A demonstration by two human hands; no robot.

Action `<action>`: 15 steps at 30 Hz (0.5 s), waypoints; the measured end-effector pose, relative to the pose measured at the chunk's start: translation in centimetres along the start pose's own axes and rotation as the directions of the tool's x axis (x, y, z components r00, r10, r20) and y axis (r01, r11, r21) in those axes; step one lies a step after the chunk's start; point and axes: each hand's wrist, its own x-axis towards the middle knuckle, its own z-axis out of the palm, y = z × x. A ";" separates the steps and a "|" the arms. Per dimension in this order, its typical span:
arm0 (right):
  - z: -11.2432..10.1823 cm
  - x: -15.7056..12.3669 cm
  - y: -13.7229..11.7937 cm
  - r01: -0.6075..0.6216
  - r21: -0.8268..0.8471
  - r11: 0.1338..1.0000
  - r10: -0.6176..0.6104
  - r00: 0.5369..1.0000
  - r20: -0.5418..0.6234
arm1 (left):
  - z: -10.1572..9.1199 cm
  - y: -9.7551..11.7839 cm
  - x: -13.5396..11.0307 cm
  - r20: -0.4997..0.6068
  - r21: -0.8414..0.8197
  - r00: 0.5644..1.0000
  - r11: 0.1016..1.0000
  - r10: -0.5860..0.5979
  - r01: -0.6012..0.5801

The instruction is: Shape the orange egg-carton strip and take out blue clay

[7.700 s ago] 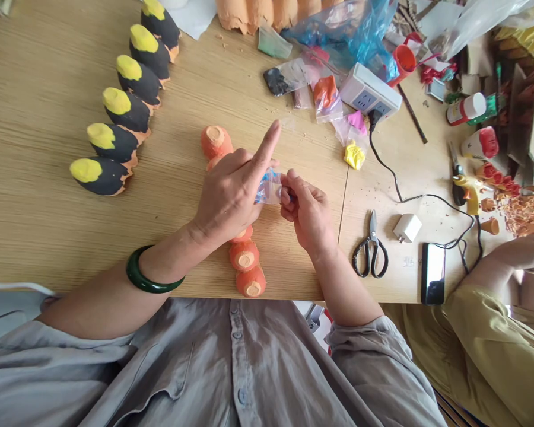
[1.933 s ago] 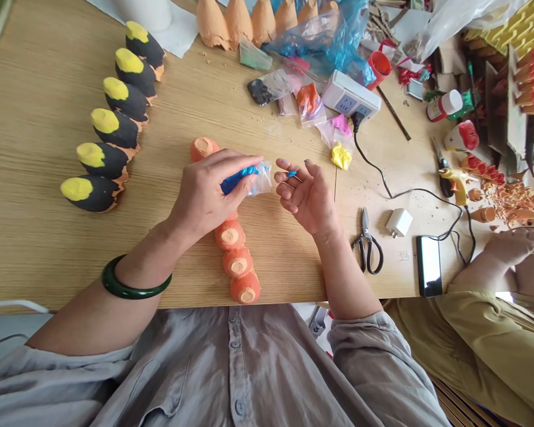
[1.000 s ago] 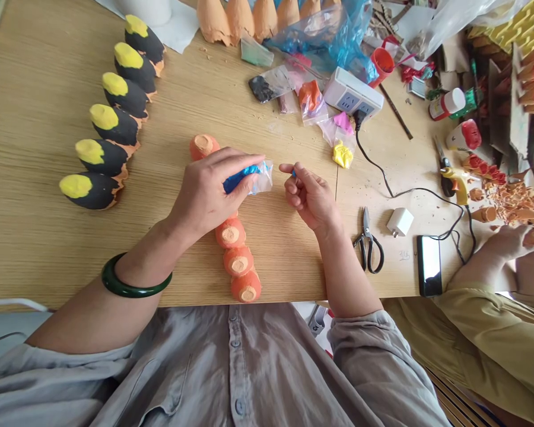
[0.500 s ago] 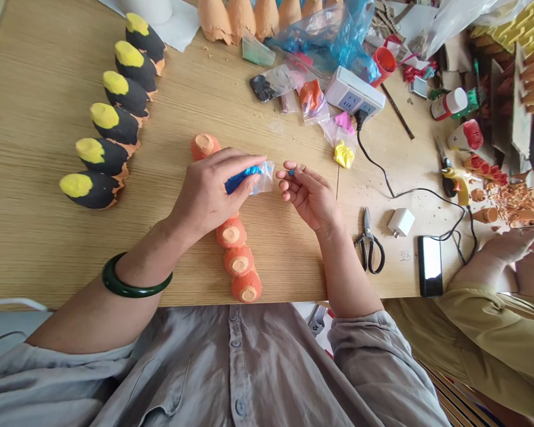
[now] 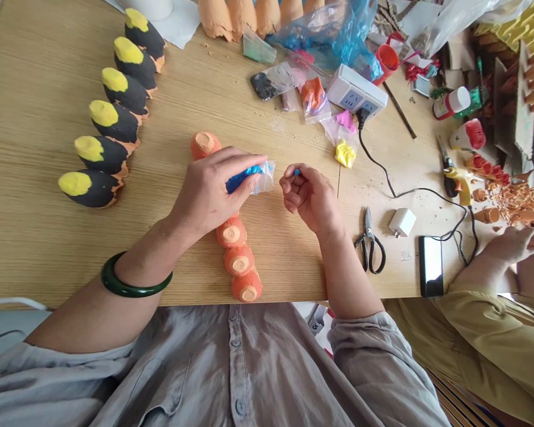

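My left hand [image 5: 218, 190] is closed on a clear plastic bag of blue clay [image 5: 244, 175], its open end pointing right. Below that hand lies a row of orange-painted egg-carton cups [image 5: 231, 232] with pale round tips; the hand hides the row's middle. To the right, my right hand [image 5: 311, 193] pinches a tiny blue clay piece [image 5: 296, 172] between thumb and fingertips, the other fingers curled. A small gap separates it from the bag. At the left stands a row of black cups with yellow tops [image 5: 103, 112].
Bags of coloured clay, including yellow clay [image 5: 345, 154], lie near a white power strip [image 5: 356, 92] with a black cable. Scissors [image 5: 370, 243], a white charger [image 5: 401, 222] and a phone [image 5: 431, 267] are on the right. Beyond them is another person's hand [image 5: 509, 244].
My right hand has shifted slightly right and its fingers have curled in more around the blue piece. The left hand and bag stay almost in place.
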 end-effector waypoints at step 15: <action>-0.4 0.3 -0.1 -0.047 0.104 0.993 0.043 0.998 0.040 | 0.0 0.2 0.1 -0.071 -0.004 0.993 0.996 0.091 -0.091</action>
